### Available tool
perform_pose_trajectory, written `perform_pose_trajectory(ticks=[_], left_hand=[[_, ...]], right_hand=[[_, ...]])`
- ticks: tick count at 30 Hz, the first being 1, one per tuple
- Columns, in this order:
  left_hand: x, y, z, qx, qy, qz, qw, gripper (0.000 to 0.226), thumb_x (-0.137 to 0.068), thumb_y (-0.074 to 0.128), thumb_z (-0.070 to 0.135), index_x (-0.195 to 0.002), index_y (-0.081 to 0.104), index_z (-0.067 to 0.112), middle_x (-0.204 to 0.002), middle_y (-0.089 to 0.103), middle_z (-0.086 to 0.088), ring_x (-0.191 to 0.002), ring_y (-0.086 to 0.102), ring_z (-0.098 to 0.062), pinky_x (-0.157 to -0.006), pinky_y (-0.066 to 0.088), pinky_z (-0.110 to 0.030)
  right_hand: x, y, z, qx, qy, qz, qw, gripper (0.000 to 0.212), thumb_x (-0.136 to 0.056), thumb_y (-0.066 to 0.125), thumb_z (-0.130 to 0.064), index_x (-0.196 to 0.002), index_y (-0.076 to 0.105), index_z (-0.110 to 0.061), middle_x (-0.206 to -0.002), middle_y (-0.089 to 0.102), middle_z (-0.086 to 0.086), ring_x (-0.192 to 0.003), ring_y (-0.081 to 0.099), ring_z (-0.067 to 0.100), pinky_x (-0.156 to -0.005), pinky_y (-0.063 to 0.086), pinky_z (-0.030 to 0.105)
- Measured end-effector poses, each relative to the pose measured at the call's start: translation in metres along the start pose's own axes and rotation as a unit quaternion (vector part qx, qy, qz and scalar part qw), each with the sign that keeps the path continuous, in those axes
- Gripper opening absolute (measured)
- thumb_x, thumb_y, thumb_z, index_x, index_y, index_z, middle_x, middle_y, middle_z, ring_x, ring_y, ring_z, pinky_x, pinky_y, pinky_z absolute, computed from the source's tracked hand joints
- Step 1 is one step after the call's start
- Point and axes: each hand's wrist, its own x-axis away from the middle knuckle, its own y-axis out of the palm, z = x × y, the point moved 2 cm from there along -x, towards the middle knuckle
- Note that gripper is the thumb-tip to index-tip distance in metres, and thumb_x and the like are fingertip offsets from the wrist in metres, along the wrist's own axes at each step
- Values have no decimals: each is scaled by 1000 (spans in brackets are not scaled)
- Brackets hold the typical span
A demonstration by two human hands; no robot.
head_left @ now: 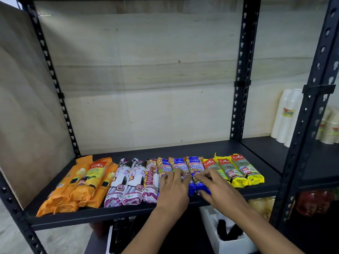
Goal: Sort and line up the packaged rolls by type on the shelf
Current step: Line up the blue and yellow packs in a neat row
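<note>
Packaged rolls lie side by side on a black shelf point(211, 149), grouped by colour. From the left: orange rolls point(82, 182), white drawstring-bag rolls point(126, 182), blue rolls point(194, 166) and yellow rolls point(236, 170). My left hand point(173, 187) rests flat on the blue rolls, fingers spread over their middle. To its right, my right hand point(218, 187) presses on the rightmost blue roll, fingers bent over its near end. Neither hand has lifted a roll off the board. The near halves of the blue rolls are hidden under my hands.
Black perforated uprights point(242, 79) frame the bay, with a plywood back wall behind. The neighbouring bay at right holds stacked white cups point(286, 116) and paper cups point(330, 125). A white box point(229, 242) sits on the level below. The back half of the shelf is bare.
</note>
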Motion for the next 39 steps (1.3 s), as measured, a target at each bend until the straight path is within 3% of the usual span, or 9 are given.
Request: perform_pose_trajectory(ticks=[6, 11, 15, 17, 20, 23, 29, 34, 39], left_hand=[[23, -20, -13, 104, 31, 3, 994, 71, -84, 57, 49, -148, 29, 34, -151, 28, 5, -140, 25, -16, -115, 14, -42], [55, -39, -54, 165, -11, 32, 986, 80, -80, 54, 72, -149, 24, 45, -151, 20, 20, -138, 14, 0, -115, 11, -34], [79, -46, -100, 135, -43, -4, 990, 93, -75, 57, 75, -152, 14, 45, -154, 15, 19, -136, 3, 3, -115, 9, -36], [89, -41, -117, 96, -59, -18, 993, 94, -76, 59, 71, -153, 12, 41, -156, 15, 14, -143, 7, -8, -116, 12, -39], [98, -35, -136, 52, -98, -9, 994, 83, -75, 66, 60, -148, 36, 35, -151, 36, 1, -141, 30, -22, -111, 27, -44], [102, -30, -145, 36, -116, 5, 993, 70, -75, 72, 51, -139, 48, 37, -139, 51, 0, -130, 46, -25, -104, 36, -47], [106, -23, -144, 35, -124, 39, 991, 61, -80, 74, 43, -136, 52, 38, -133, 57, 1, -125, 52, -24, -98, 43, -46], [108, -20, -143, 42, -128, 67, 989, 58, -79, 76, 43, -132, 56, 37, -129, 59, 2, -123, 53, -22, -97, 45, -44], [110, -20, -142, 46, -126, 75, 988, 56, -81, 73, 44, -133, 55, 38, -131, 57, 4, -126, 49, -19, -100, 42, -42]], right_hand=[[-6, -24, -17, 29, 0, -26, 999, 59, -83, 49, -56, -138, 42, -36, -125, 42, -10, -116, 45, 14, -86, 44, 26], [-9, -35, -57, -5, -22, -9, 1000, 64, -82, 46, -54, -143, 37, -37, -142, 33, -13, -130, 35, 10, -98, 42, 28], [-20, -26, -96, -51, -66, -20, 996, 57, -92, 50, -49, -145, 34, -39, -141, 35, -16, -128, 37, 7, -95, 42, 26], [-27, -15, -114, -68, -86, -38, 993, 55, -95, 53, -43, -146, 36, -34, -141, 37, -12, -129, 38, 9, -96, 43, 28], [-37, 3, -140, -81, -100, -48, 990, 55, -95, 57, -35, -146, 37, -28, -137, 42, -5, -127, 40, 16, -98, 41, 32], [-48, 20, -157, -35, -121, -48, 991, 58, -89, 64, -25, -142, 40, -25, -135, 43, 0, -123, 41, 22, -96, 42, 37], [-66, 41, -164, 93, -135, -38, 986, 52, -83, 63, -11, -132, 49, -15, -127, 50, 14, -118, 47, 36, -101, 38, 50], [-67, 27, -162, -22, -68, 1, 997, 49, -83, 59, -28, -132, 52, -31, -115, 48, 5, -99, 54, 27, -76, 51, 41], [-59, 15, -151, -125, -2, 42, 991, 37, -92, 51, -33, -126, 63, -29, -111, 55, -2, -98, 58, 14, -78, 51, 29]])
